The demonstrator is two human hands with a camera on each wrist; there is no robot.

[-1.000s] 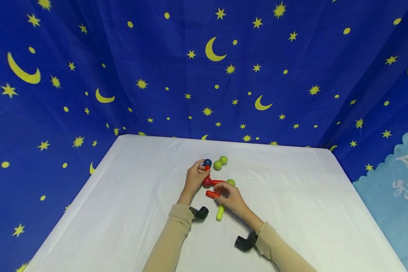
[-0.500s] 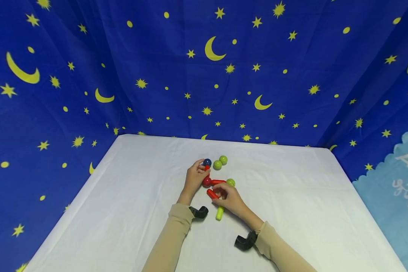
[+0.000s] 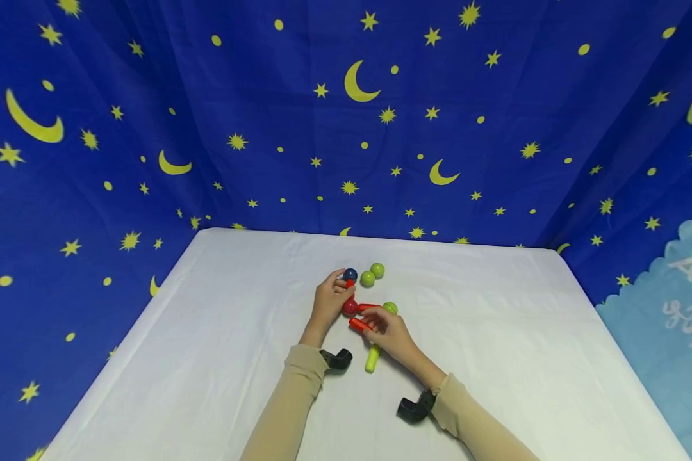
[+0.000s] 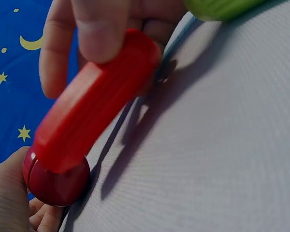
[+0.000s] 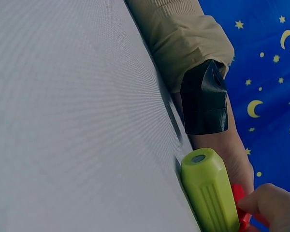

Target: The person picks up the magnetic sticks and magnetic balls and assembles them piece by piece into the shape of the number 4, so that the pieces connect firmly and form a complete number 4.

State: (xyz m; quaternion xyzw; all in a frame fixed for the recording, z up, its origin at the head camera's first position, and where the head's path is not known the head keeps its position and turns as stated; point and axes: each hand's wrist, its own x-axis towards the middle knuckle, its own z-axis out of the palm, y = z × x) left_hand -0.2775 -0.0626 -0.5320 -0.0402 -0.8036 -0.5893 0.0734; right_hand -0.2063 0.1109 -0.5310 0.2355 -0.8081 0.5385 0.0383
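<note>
My left hand [image 3: 327,302] grips a short red magnetic rod [image 3: 350,283] that runs between a blue ball [image 3: 350,274] and a red ball [image 3: 350,308]. From the red ball a second red rod [image 3: 367,308] reaches right toward a grooved green ball [image 3: 390,308]. Between thumb and fingers, my right hand [image 3: 393,335] pinches a loose red rod [image 3: 357,324]. In the left wrist view this red rod [image 4: 96,104] slants in front of the red ball [image 4: 60,186]; whether they touch I cannot tell. A yellow-green rod [image 5: 210,191] lies just under my right hand.
Two green balls [image 3: 368,278] sit side by side behind the joined pieces. White cloth covers the table [image 3: 496,358]. A blue curtain [image 3: 300,115] with moons and stars hangs behind and at the sides. Black wrist mounts [image 3: 416,408] stick out from both sleeves.
The loose red rod in my right hand has swung its tip about and come slightly nearer the red ball. My left hand keeps its hold, nearly still.
</note>
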